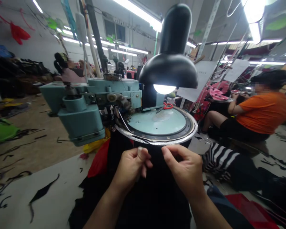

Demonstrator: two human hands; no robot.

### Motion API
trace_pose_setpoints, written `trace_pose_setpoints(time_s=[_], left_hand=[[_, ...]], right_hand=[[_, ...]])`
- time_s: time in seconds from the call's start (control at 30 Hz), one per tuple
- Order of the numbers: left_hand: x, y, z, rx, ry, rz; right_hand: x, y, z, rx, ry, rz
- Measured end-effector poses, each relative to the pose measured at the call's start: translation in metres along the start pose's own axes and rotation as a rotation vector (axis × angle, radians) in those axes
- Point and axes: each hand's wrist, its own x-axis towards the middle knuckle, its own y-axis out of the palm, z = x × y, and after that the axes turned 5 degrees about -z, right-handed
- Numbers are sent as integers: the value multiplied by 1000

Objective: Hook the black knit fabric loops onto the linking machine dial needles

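Observation:
A black knitted fabric hangs below the toothed round dial of a teal linking machine. My left hand pinches the fabric's top edge just under the dial's front rim, fingers closed. My right hand pinches the same edge a little to the right, also closed on the cloth. Both hands sit close together, almost touching the row of points.
A black desk lamp shines over the dial, with red-handled scissors behind it. A person in an orange shirt sits at the right. Red cloth lies to the left, a striped piece to the right, black scraps on the floor.

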Motion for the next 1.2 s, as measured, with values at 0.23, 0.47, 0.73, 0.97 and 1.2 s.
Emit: trace_pose_setpoints(time_s=[0.23,0.47,0.73,0.97,1.2], left_hand=[[1,2,-1,15,36,-4],[11,2,-5,46,17,6],[-9,10,-1,-34,-57,-38],[-4,18,-1,68,5,-56],[-1,39,3,86,34,-50]], right_hand=[[3,9,6,-36,26,-42],[-22,-16,-35,-126,324,82],[-6,-32,-17,71,175,276],[15,-19,-15,-11,-13,41],[15,-15,-17,-37,-37,-67]])
